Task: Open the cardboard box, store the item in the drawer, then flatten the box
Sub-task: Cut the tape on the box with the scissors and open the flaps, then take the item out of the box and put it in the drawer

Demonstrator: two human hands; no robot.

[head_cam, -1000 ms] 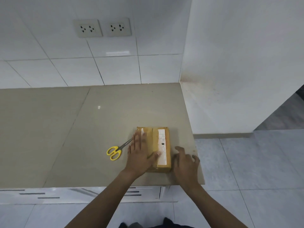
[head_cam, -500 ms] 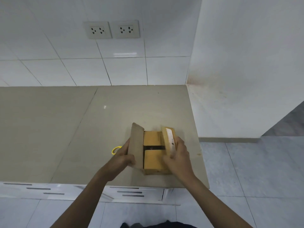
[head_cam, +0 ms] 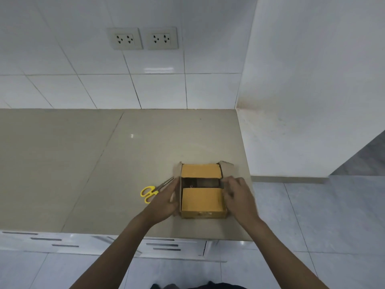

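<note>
Tiled kitchen corner, beige counter, grey floor.

You look down on a beige counter [head_cam: 83, 163] made of large glossy slabs with thin seams; a small glint of light sits on it. Behind it you see a wall [head_cam: 62, 80] of big white tiles with two double sockets [head_cam: 143, 38] side by side, and a soft glare on the tile just below them. At your right a plain white panel [head_cam: 302, 90] meets the counter's end, faintly stained near the corner. Below the counter's front edge you see white drawers [head_cam: 162, 245] with dark slot handles. The floor [head_cam: 312, 215] is pale grey tile, darker at the far right.
</note>
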